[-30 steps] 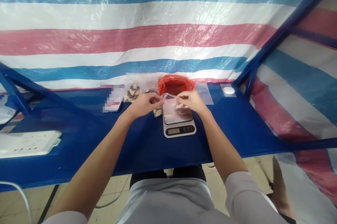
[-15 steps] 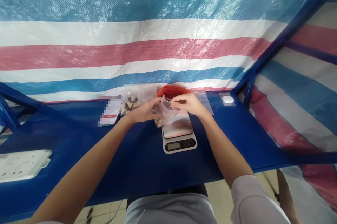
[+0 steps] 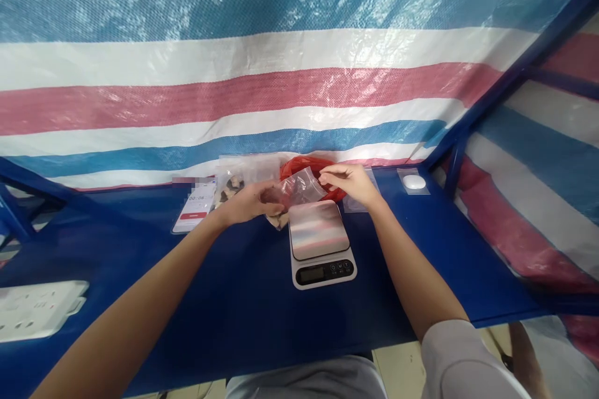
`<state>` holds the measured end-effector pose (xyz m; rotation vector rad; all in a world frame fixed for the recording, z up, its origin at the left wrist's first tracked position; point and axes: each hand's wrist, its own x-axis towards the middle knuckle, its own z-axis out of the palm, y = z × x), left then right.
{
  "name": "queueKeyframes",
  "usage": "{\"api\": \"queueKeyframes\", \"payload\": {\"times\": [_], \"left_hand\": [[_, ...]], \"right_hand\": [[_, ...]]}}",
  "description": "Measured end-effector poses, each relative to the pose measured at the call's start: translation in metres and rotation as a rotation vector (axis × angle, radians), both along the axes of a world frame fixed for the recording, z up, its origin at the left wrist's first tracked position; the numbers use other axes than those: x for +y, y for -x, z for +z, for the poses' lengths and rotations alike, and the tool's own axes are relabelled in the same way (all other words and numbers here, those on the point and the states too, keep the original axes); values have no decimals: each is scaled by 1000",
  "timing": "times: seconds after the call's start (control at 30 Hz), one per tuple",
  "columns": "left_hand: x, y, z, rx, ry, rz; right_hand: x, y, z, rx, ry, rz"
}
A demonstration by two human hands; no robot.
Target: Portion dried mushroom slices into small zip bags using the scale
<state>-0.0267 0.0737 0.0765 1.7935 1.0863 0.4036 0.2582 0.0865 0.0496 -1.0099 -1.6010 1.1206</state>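
A flat blue table [image 3: 224,318] holds a white scale [image 3: 321,240] with a shiny square metal top. Behind the scale sits a red plastic bag [image 3: 294,166]. Left of the scale lie a flat, lit-up phone [image 3: 194,206] and a white plastic power strip [image 3: 40,311]; right, a clear plastic packet [image 3: 407,172].

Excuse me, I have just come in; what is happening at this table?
A person's left hand holds a small clear bag above the blue table. The right hand is at the bag's other side; whether it touches is unclear. A scale stands nearer the person. Behind are a red plastic bag and a larger bag with dark-and-pale pieces.
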Motion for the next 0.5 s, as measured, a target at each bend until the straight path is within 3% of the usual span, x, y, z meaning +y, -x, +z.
{"api": "queueKeyframes", "payload": {"times": [0.2,0.5], "left_hand": [[5,-8,23,124,-73,54],[14,-20,36,231,-101,-5]], "right_hand": [[5,9,11,-17,-42,-5],[25,14,-6,-138,-18,-107]]}}
